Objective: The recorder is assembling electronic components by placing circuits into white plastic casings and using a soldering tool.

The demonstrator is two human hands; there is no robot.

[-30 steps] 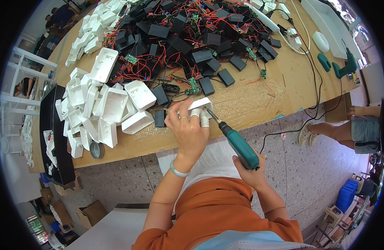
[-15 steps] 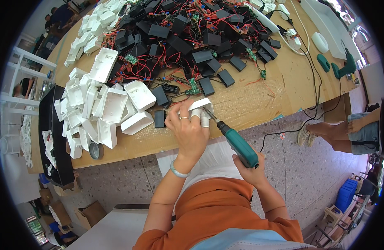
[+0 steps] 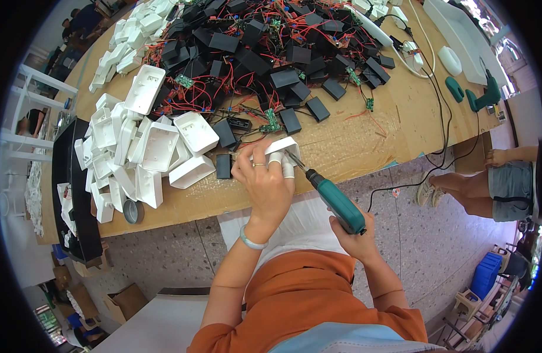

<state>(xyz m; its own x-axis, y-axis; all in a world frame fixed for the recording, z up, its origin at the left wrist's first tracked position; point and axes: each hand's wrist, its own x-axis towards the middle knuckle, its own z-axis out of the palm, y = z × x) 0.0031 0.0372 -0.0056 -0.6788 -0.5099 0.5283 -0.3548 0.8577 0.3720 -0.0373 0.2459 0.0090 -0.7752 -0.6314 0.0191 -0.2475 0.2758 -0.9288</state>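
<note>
Bright daylight, faint sheen on tabletop point(image 3: 347, 144), black fisheye corners

hands: two at the work, a left hand point(image 3: 265, 183) and a right hand point(image 3: 358, 236)
driver point(image 3: 340, 203): just the one
held box point(image 3: 284, 144): one, white
loose white boxes point(image 3: 160, 147): two heaps, well over two dozen from where i stand, piled too deep for a full count
black boxes point(image 3: 291, 121): dozens, too jumbled to number
green boards point(image 3: 270, 120): at least four in plain sight
red wires point(image 3: 203, 100): too tangled to count
finger covers point(image 3: 288, 170): two
bracelet point(image 3: 253, 240): one
black tray point(image 3: 90, 200): one
blue crate point(image 3: 486, 275): one
bystander's shoes point(image 3: 424, 193): two
</note>
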